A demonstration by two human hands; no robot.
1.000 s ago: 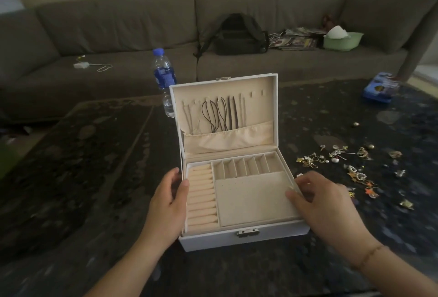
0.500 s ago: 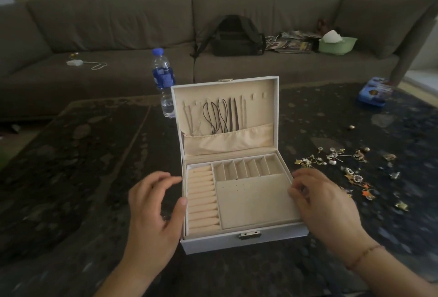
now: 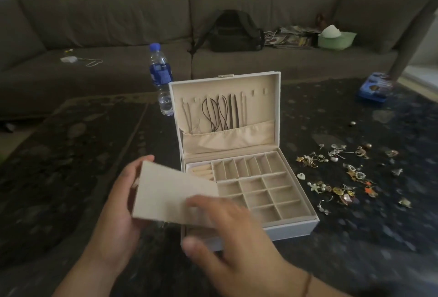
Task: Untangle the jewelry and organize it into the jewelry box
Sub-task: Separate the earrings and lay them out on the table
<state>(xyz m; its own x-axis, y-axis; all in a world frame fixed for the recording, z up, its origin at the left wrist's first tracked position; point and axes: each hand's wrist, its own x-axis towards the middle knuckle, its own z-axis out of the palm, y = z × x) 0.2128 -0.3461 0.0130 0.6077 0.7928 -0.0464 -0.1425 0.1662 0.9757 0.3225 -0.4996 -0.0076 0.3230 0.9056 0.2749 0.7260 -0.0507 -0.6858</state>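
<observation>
A white jewelry box (image 3: pixel 299 184) stands open on the dark table, its lid (image 3: pixel 260 104) upright with dark cords (image 3: pixel 220 114) hanging inside. A beige flat panel (image 3: pixel 170 192) is lifted off the box and tilted over its left side, leaving a grid of small empty compartments (image 3: pixel 267 192) showing. My left hand (image 3: pixel 118 213) grips the panel's left edge. My right hand (image 3: pixel 237 237), blurred by motion, has fingers on the panel's lower right corner and the thumb below it. Loose jewelry (image 3: pixel 336 187) lies scattered on the table right of the box.
A water bottle (image 3: pixel 161 76) stands behind the box's left corner. A blue tin (image 3: pixel 374 90) sits at the table's far right. On the grey sofa (image 3: pixel 118 24) behind are a black backpack (image 3: pixel 234 31), magazines and a green bowl (image 3: pixel 336 39).
Both hands left the box's sides; the beige panel that covered the lower tray has been lifted out to the left, exposing the grid compartments.
</observation>
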